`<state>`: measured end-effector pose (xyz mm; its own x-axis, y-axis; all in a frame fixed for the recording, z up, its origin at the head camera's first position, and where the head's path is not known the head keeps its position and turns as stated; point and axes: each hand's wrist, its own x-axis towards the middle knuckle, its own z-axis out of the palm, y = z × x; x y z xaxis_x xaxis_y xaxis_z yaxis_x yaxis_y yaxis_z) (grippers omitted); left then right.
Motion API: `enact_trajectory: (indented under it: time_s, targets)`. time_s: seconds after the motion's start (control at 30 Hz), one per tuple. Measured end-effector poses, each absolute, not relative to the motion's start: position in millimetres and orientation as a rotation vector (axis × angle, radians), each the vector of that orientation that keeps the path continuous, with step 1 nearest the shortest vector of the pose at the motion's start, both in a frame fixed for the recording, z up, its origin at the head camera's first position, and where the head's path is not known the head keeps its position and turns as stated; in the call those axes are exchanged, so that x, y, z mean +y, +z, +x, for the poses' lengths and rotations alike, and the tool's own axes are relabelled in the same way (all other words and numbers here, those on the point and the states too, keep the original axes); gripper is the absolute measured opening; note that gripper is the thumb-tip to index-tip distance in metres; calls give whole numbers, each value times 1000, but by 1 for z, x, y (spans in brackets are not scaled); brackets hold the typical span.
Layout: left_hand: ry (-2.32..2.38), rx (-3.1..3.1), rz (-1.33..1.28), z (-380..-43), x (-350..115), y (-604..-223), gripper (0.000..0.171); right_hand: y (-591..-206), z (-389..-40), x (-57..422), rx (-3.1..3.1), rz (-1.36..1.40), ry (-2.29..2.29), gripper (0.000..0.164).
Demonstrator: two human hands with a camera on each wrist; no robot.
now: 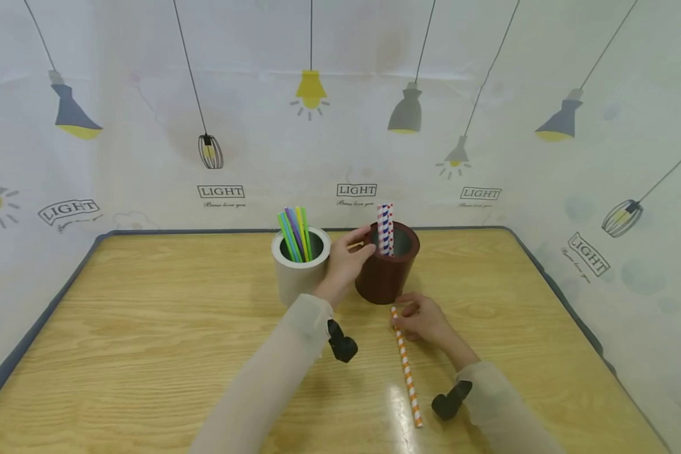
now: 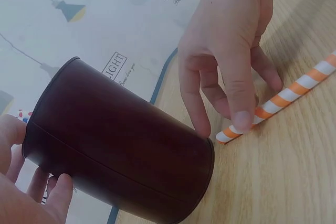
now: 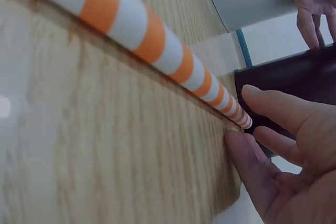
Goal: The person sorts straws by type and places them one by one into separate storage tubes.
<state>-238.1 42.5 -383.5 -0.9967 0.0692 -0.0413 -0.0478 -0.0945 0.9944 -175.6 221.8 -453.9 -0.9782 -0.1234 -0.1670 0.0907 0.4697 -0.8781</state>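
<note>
An orange-and-white striped paper straw point(image 1: 407, 369) lies on the wooden table, its far end close to the base of a dark brown round holder point(image 1: 383, 277). My right hand point(image 1: 422, 320) is at that far end, thumb and fingers spread on either side of the straw point(image 3: 173, 59), with a fingertip over it in the left wrist view. Fingertips of my left hand point(image 1: 346, 261) touch the upper left side of the brown holder point(image 2: 118, 140), fairly straight along its rim. Patterned paper straws point(image 1: 384, 230), with blue and red markings, stand inside this holder.
Left of the brown holder stands a white round holder point(image 1: 295, 284) with several bright plastic straws point(image 1: 296, 236) upright in it. Behind both, the table point(image 1: 147, 328) meets a white backdrop point(image 1: 261, 94) printed with lamps. My left forearm passes in front of the white holder.
</note>
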Motion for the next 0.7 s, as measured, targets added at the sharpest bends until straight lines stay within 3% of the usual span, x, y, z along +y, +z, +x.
enact_trajectory:
  time_s: [0.7]
  targets:
    - [2277,2087,-18,-244,46,-392,38,-460,-177,226,2444,-38,-1560,42]
